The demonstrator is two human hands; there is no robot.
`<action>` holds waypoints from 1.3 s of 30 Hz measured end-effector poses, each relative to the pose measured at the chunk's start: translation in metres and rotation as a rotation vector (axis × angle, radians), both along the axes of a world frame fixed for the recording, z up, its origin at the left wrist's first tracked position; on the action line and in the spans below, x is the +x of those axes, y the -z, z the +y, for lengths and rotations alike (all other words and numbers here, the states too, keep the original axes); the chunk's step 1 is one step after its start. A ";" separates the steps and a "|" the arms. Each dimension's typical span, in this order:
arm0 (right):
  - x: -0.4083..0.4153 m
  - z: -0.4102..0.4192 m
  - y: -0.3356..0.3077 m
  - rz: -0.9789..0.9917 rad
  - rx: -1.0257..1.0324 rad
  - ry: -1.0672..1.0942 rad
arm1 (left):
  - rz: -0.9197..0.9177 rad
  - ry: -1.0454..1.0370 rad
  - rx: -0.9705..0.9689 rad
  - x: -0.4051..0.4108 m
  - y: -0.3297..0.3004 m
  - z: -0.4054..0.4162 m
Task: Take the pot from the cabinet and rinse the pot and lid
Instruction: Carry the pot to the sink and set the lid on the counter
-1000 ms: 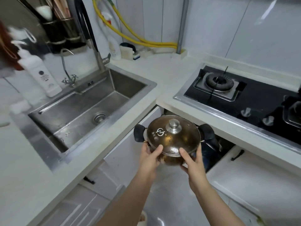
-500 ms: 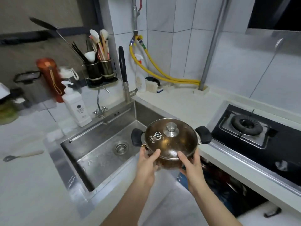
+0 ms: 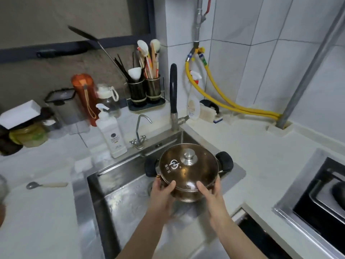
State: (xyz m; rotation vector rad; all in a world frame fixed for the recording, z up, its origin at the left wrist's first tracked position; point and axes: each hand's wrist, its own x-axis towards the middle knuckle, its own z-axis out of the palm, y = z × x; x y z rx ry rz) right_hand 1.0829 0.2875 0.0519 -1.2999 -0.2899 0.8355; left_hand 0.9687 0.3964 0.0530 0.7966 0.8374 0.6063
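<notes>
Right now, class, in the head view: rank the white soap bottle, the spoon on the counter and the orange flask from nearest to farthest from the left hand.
1. White soap bottle, behind the sink's left rim, nearest the left hand.
2. Spoon, far left on the counter.
3. Orange flask, back by the wall.

One pot (image 3: 186, 195) with one lid (image 3: 188, 167) and two black side handles, held by two hands: left hand (image 3: 162, 193), right hand (image 3: 212, 195). One steel sink (image 3: 119, 199). Two taps: one tall black-necked tap (image 3: 173, 98), one small curved tap (image 3: 139, 131). Two utensil cups (image 3: 145, 90). One white pump bottle (image 3: 111, 135). Two yellow hoses (image 3: 229, 103). One spoon (image 3: 46, 185) on the counter.
</notes>
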 end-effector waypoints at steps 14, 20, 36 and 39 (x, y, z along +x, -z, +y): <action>0.080 0.115 0.084 0.145 -0.132 -0.262 | 0.102 -0.297 -0.156 0.053 0.064 0.070; 0.083 0.139 0.124 0.236 -0.207 -0.208 | 0.167 -0.298 -0.239 0.056 0.096 0.093; 0.088 0.174 0.178 0.326 -0.454 -0.109 | 0.281 -0.242 -0.327 0.069 0.161 0.124; 0.089 0.171 0.179 0.353 -0.503 -0.115 | 0.320 -0.237 -0.330 0.070 0.169 0.121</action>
